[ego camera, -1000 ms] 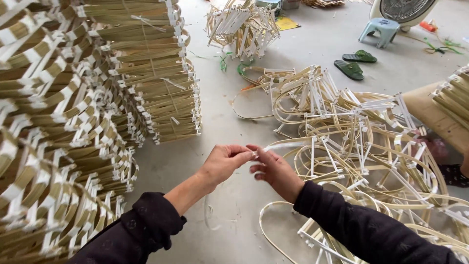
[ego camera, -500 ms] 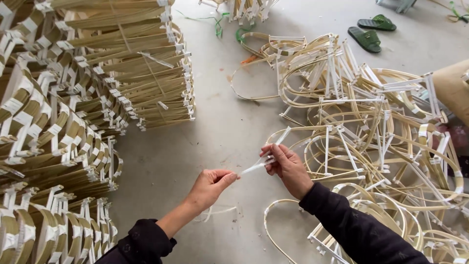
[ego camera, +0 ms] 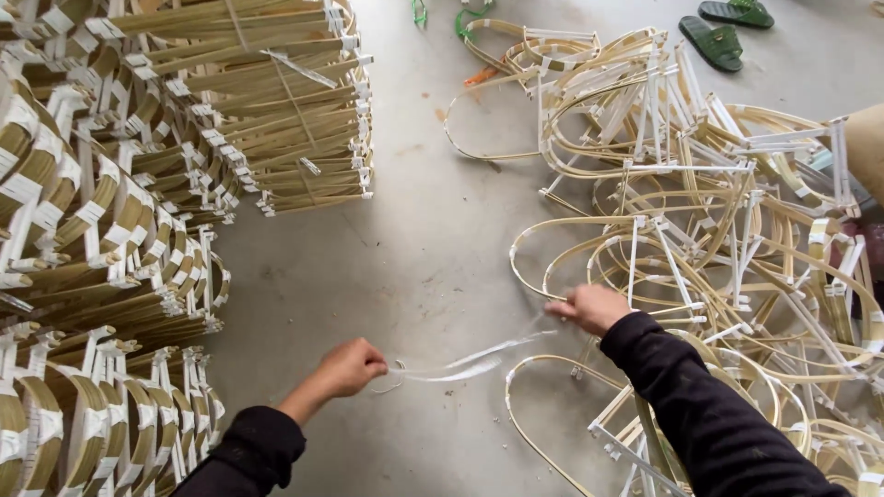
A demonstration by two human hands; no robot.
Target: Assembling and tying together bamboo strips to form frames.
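Grey concrete floor (ego camera: 424, 276), stacked bamboo frames (ego camera: 120, 212) left, loose frames (ego camera: 700, 248) right; my left hand (ego camera: 350, 366) and right hand (ego camera: 589, 306), fingers pinched on a thin, seemingly clear tape strip (ego camera: 465, 361) stretched between them

No packages, labels, signs or screens appear in this view of a workshop floor; only bent cane frames, stacked and loose, lie about
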